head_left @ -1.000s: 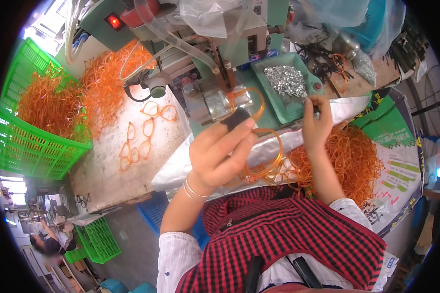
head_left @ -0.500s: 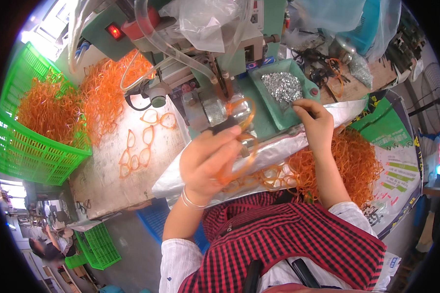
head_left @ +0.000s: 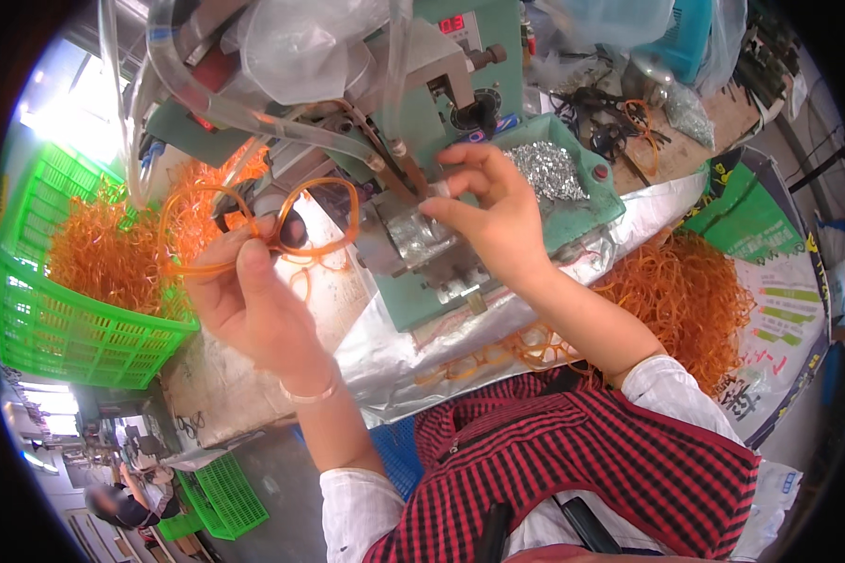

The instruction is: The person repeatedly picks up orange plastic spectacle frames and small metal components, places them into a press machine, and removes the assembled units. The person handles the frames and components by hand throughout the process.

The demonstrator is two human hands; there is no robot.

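My left hand (head_left: pixel 263 314) pinches an orange eyeglass frame (head_left: pixel 355 214) by its bridge area, held up over the bench left of the green machine (head_left: pixel 502 75). My right hand (head_left: pixel 496 220) is at the machine's work point, thumb and fingers pinched close to the metal tips (head_left: pixel 413 174). Something small and shiny shows at those fingertips, too small to name. Just right of that hand lies a green tray (head_left: pixel 587 216) with a heap of small silvery metal parts (head_left: pixel 546 171).
Green crates (head_left: pixel 94 338) and heaps of orange frames stand on the left. Another orange heap (head_left: pixel 671 291) lies right of my right forearm. Clear hoses (head_left: pixel 282 131) and a plastic bag (head_left: pixel 296 47) hang over the machine. Farther left, another person (head_left: pixel 127 502) sits.
My left hand has drawn the eyeglass frame away from the machine to the left. My right hand has moved from the tray of metal parts leftward to the machine's tips. The view has shifted slightly.
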